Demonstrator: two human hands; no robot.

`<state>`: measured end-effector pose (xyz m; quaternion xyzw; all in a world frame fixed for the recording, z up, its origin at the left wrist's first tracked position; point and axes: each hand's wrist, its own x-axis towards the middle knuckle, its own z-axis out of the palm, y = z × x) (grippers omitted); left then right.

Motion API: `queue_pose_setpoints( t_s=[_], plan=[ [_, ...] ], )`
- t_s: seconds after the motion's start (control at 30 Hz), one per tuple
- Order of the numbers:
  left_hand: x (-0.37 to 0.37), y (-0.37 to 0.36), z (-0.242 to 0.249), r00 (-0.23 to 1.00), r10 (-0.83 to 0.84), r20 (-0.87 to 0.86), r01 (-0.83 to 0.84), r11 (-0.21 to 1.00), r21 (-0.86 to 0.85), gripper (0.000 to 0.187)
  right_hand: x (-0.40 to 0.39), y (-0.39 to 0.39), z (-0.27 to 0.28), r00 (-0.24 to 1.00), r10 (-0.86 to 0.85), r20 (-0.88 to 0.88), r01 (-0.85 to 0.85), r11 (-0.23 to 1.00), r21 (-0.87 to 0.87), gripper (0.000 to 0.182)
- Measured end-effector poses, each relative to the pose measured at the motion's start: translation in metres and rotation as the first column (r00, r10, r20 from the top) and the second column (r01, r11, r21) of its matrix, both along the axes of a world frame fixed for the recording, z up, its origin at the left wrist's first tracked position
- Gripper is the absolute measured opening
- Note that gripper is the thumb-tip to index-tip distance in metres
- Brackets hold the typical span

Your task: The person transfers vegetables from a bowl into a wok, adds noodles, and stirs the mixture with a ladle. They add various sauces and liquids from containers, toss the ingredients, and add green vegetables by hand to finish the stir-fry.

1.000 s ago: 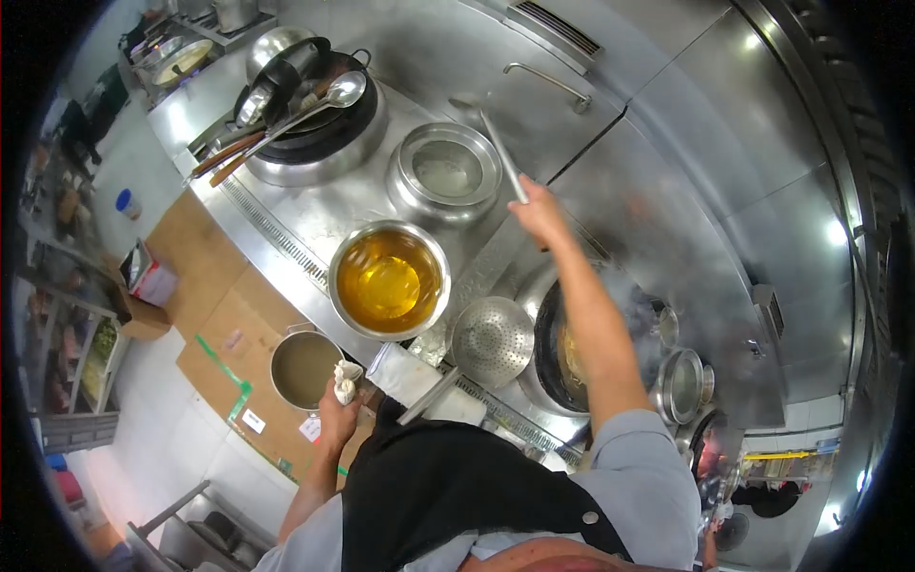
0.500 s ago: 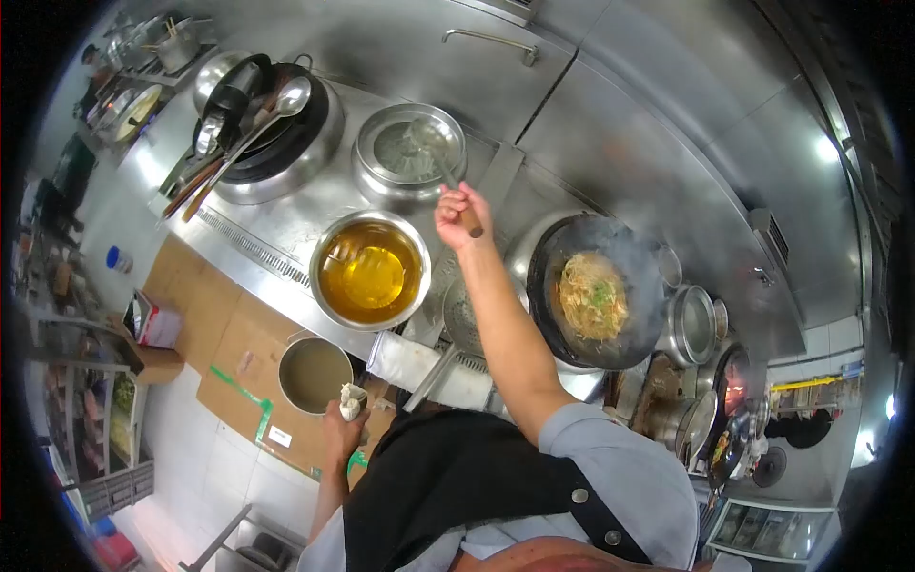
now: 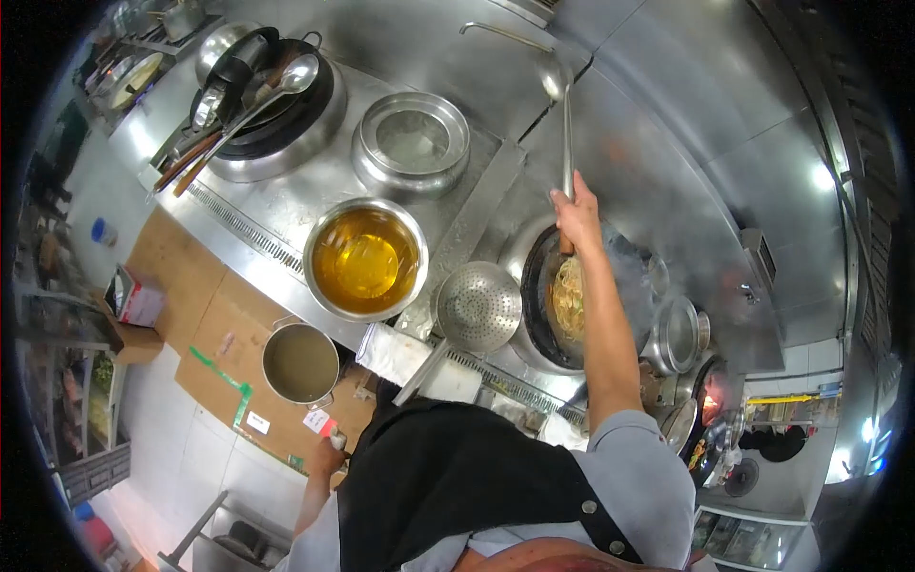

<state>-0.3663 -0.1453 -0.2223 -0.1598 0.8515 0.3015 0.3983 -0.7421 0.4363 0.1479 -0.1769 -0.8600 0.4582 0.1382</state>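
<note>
Ladle (image 3: 568, 133), grasped by the right hand (image 3: 579, 217) at its wooden handle, its bowl seen against the wall (image 3: 667, 143). Wok (image 3: 538, 303) with noodles (image 3: 569, 297) lies beneath the right forearm. Left hand (image 3: 325, 459), near the pot (image 3: 265, 367): grip cannot be told.

Green tape (image 3: 244, 392) on brown cardboard (image 3: 186, 272)
</note>
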Motion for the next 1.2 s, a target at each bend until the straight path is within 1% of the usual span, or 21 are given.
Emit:
queue_pose_setpoints(
  t_s=[0.03,0.17,0.23,0.33,0.37,0.4,0.5,0.57,0.63,0.7,0.73,0.77,0.83,0.9,0.93,0.97,1.03,1.07,1.13,1.17,1.2],
  plan=[
    [0.009,-0.008,-0.035,0.997,0.076,-0.034,-0.071,0.99,0.121,0.057,-0.01,-0.021,0.021,1.0,0.002,-0.021,-0.003,0.998,-0.058,0.065],
    [-0.025,0.001,-0.037,0.991,-0.031,-0.127,0.042,0.995,0.086,0.051,-0.105,-0.045,0.084,0.967,0.206,-0.153,-0.197,0.978,0.071,0.06],
    [-0.043,0.013,0.003,0.993,-0.02,-0.119,0.014,0.999,-0.052,0.049,-0.16,-0.055,0.109,0.977,0.2,-0.076,-0.185,0.969,0.164,0.063],
    [-0.044,0.016,0.02,0.984,0.12,-0.131,-0.126,0.991,-0.035,0.047,-0.208,-0.07,0.133,0.975,0.166,0.147,-0.21,0.904,0.373,0.061],
    [-0.039,0.013,0.018,0.973,0.164,-0.161,-0.164,0.986,0.014,0.045,-0.22,-0.071,0.139,0.938,0.167,0.302,-0.256,0.924,0.285,0.06],
    [-0.028,0.009,0.013,0.961,0.205,-0.188,-0.196,0.979,0.064,0.044,-0.204,-0.085,0.134,0.945,0.189,0.265,-0.264,0.922,0.283,0.063],
    [-0.001,0.0,0.004,0.966,0.241,-0.091,-0.225,0.962,0.154,0.037,-0.12,-0.111,0.088,0.958,0.257,0.123,-0.283,0.907,0.312,0.071],
    [0.015,-0.007,-0.002,0.956,0.294,-0.012,-0.287,0.941,0.179,0.035,-0.134,-0.084,-0.014,0.917,0.379,-0.12,-0.28,0.83,0.482,0.073],
    [0.023,-0.014,-0.017,0.924,0.381,0.03,-0.379,0.904,0.197,0.037,-0.144,-0.068,-0.103,0.898,0.402,-0.179,-0.211,0.75,0.628,0.071],
    [0.015,-0.013,-0.007,0.896,0.427,-0.121,-0.403,0.897,0.183,0.042,-0.127,-0.106,-0.114,0.969,0.23,0.092,-0.248,0.901,0.355,0.055],
    [0.009,-0.011,-0.002,0.872,0.448,-0.196,-0.418,0.891,0.177,0.045,-0.117,-0.133,-0.101,0.936,0.19,0.297,-0.21,0.977,0.036,0.044],
    [0.001,-0.012,0.001,0.873,0.439,-0.214,-0.401,0.894,0.2,0.047,-0.123,-0.144,-0.11,0.91,0.204,0.362,-0.145,0.972,-0.183,0.032],
    [-0.023,-0.012,0.014,0.877,0.411,-0.248,-0.355,0.903,0.241,0.051,-0.138,-0.156,-0.129,0.842,0.271,0.467,0.053,0.82,-0.57,0.009],
    [-0.05,-0.002,0.058,0.875,0.381,-0.297,-0.335,0.922,0.195,0.05,-0.137,-0.164,-0.137,0.941,0.279,0.194,0.116,0.272,-0.955,0.011],
    [-0.065,0.005,0.083,0.876,0.356,-0.324,-0.315,0.933,0.174,0.05,-0.134,-0.163,-0.135,0.979,0.196,0.056,0.07,-0.064,-0.995,0.015],
    [-0.075,0.008,0.092,0.845,0.29,-0.449,-0.235,0.956,0.176,0.05,-0.129,-0.161,-0.127,0.99,0.13,0.051,0.078,-0.211,-0.974,0.017],
    [-0.101,0.02,0.12,0.852,0.192,-0.487,-0.181,0.981,0.07,0.05,-0.115,-0.154,-0.101,0.998,0.005,0.057,0.052,-0.488,-0.871,0.021],
    [-0.115,0.031,0.141,0.851,0.151,-0.503,-0.163,0.986,0.02,0.049,-0.102,-0.138,-0.094,1.0,-0.018,-0.011,-0.019,-0.525,-0.851,0.021],
    [-0.138,0.054,0.192,0.834,0.168,-0.526,-0.123,0.985,0.12,0.045,-0.066,-0.095,-0.086,0.988,-0.068,-0.141,-0.154,-0.587,-0.795,0.022],
    [-0.146,0.06,0.2,0.822,0.174,-0.542,-0.086,0.979,0.182,0.043,-0.05,-0.07,-0.095,0.991,-0.017,-0.131,-0.127,-0.388,-0.913,0.015],
    [-0.152,0.067,0.205,0.813,0.18,-0.554,-0.049,0.968,0.244,0.042,-0.026,-0.06,-0.092,0.994,-0.107,0.014,0.04,0.238,-0.97,0.021]
  ],
)
